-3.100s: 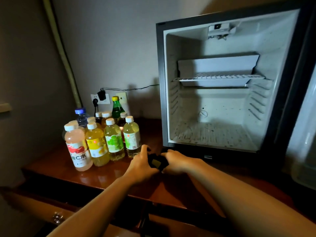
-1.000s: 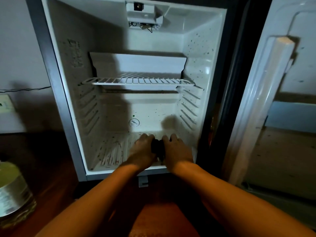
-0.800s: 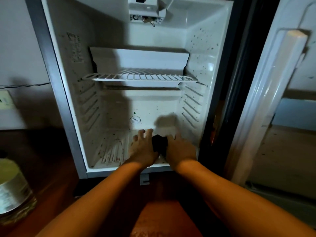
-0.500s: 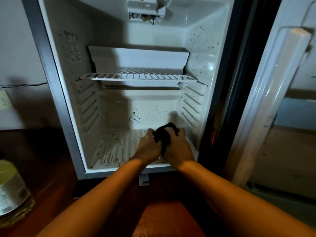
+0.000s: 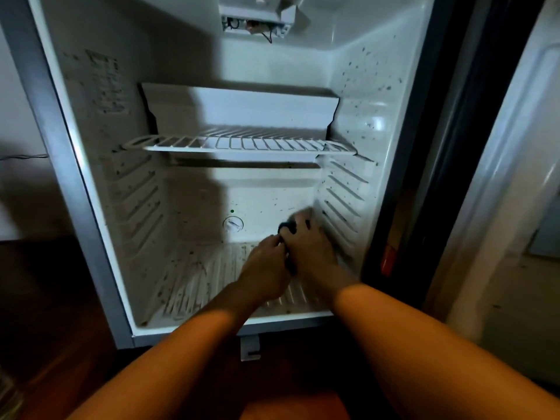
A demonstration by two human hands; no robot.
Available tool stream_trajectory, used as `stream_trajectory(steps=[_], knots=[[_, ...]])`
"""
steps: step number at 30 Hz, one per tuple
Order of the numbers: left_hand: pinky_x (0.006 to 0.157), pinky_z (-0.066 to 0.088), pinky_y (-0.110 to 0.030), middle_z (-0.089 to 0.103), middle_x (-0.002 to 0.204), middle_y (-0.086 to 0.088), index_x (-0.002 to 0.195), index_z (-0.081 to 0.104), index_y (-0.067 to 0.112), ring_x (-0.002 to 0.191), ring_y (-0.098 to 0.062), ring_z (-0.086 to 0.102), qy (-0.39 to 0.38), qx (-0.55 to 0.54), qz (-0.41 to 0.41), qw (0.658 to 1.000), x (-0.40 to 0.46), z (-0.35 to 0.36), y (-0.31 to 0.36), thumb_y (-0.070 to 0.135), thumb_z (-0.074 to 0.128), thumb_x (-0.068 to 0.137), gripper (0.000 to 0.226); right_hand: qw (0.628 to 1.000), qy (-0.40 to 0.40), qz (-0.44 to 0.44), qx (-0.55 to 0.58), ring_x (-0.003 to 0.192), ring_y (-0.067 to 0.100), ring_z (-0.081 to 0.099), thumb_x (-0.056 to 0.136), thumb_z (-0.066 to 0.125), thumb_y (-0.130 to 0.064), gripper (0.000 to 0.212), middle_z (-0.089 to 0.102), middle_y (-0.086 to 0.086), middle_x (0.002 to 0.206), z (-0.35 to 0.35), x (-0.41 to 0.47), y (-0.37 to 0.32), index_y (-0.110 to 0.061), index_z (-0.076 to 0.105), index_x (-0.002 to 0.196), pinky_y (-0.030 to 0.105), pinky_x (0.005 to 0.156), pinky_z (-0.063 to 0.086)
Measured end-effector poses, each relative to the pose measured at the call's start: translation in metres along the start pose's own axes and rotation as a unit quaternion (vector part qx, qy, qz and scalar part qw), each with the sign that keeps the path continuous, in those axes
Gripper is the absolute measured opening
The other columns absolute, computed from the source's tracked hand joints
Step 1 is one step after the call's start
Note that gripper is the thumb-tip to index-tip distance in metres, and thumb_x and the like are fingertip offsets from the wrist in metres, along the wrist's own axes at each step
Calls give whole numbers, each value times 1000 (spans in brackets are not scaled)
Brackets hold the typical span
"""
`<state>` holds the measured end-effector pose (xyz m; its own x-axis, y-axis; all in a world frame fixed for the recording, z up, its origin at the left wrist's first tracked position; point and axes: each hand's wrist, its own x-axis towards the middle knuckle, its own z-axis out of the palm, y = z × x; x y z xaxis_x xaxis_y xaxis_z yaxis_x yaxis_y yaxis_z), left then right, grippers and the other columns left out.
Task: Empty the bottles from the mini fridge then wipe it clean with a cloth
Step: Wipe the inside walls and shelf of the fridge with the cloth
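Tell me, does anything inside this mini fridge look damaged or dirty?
Yes. Dark specks dot the right inner wall, and reddish-brown stains spot the ribbed floor. At the ceiling, the light housing looks broken open, with loose wires hanging out. The wire shelf sits level.

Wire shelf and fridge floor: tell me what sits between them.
Only the two hands with a dark cloth, low by the fridge floor. Under the wire shelf, bare in the head view.

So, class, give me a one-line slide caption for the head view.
Both hands, left and right, press a dark cloth into the speckled fridge's back right corner.
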<state>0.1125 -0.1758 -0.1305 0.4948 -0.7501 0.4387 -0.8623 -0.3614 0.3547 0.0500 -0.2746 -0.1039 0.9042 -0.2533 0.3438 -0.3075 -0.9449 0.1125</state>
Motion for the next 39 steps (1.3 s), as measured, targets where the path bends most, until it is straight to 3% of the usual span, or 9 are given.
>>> stream_trajectory(steps=[3,5,6,9,13,23,31,35,39], knots=[[118,19,-43,17,159,-9,149,29,16,145,-31,16,-112,138,-20,984,21,7,-15,23,47,95,58,994,-49,-31,-91,143,44,13,96,46,-26,53,18,21,156,8,19,11,-13,36,146,50,115,17],[118,16,-47,9,161,-9,150,27,17,148,-32,6,-166,196,-12,966,34,13,-22,26,43,96,57,978,-121,-29,-169,146,42,5,99,40,-38,59,8,18,160,18,30,16,-17,24,153,51,119,4],[118,18,-46,14,160,-9,147,34,16,148,-31,8,-179,207,1,962,41,17,-25,26,44,95,54,968,-152,-24,-197,146,42,2,99,40,-42,64,2,16,161,21,35,17,-20,17,154,51,119,3],[108,35,-39,43,144,-7,129,58,14,135,-26,34,-181,191,18,965,56,18,-26,17,49,91,39,959,-187,-12,-214,146,41,2,96,47,-44,72,-4,12,161,26,49,18,-24,11,155,50,119,8],[91,47,-34,56,131,-7,125,61,15,114,-24,55,-168,87,-47,981,59,11,-23,2,48,88,41,967,-195,-12,-165,143,39,14,96,48,-38,66,11,14,158,18,51,18,-22,20,153,46,118,17],[90,47,-34,60,128,-10,129,58,18,110,-25,58,-182,49,-64,980,18,-3,2,1,44,91,45,961,-225,-32,-155,136,35,28,96,50,-31,67,21,15,154,-4,11,10,-20,15,152,44,108,30],[94,47,-38,60,130,-7,128,59,22,112,-24,58,-184,29,-43,982,-39,-15,33,6,45,90,44,963,-221,-13,-156,132,44,26,95,51,-32,64,23,19,149,-19,-55,-4,-22,19,150,49,102,38],[97,44,-36,52,139,-4,134,53,24,120,-24,52,-201,56,-62,976,-55,-16,46,14,46,94,43,961,-237,17,-142,134,46,24,95,54,-28,67,21,22,150,-29,-78,-13,-18,19,150,50,106,33],[104,39,-39,40,149,-3,139,46,29,130,-27,44,-221,64,-64,971,-70,-26,60,15,48,95,47,967,-235,57,-83,130,44,29,90,59,-24,65,27,20,145,-35,-93,-18,-17,26,146,48,105,37]])
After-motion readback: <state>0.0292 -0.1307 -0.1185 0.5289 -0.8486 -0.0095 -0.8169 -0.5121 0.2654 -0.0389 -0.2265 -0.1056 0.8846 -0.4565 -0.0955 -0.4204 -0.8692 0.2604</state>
